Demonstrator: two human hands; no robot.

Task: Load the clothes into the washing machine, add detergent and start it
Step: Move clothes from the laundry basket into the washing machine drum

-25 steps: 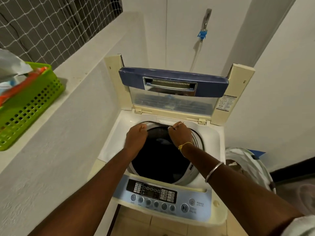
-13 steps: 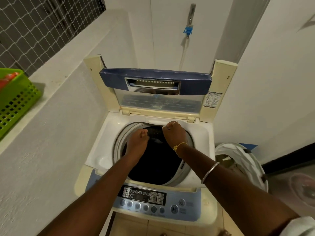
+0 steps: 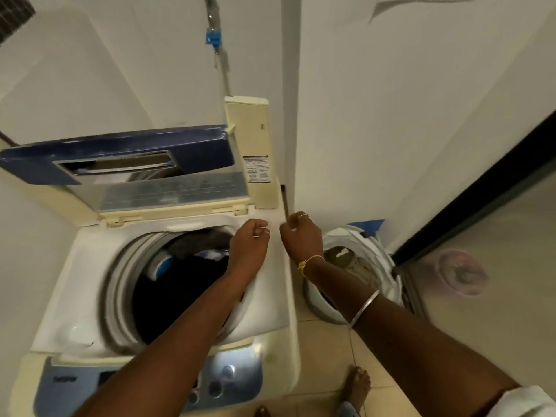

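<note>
The top-loading washing machine point(image 3: 90, 266) stands with its blue-edged lid point(image 3: 120, 158) raised. Dark clothes point(image 3: 180, 284) with a bit of white and blue fabric lie in the drum. My left hand point(image 3: 249, 240) hovers over the machine's rear right corner, fingers curled, holding nothing. My right hand point(image 3: 301, 236) is just beside it, past the machine's right edge and above the laundry basket point(image 3: 379, 245), also curled and empty. Beige clothes point(image 3: 355, 266) lie in the white basket. No detergent is in view.
The control panel point(image 3: 234, 371) runs along the machine's front, partly under my left arm. A tap with a blue fitting point(image 3: 213, 37) and hose hangs on the wall behind. Walls close in behind and to the right. My bare foot point(image 3: 359, 386) stands on the tiled floor.
Both hands have come up out of the drum's rear edge and moved right, toward the basket. My view has swung right; the green basket on the ledge is out of sight.
</note>
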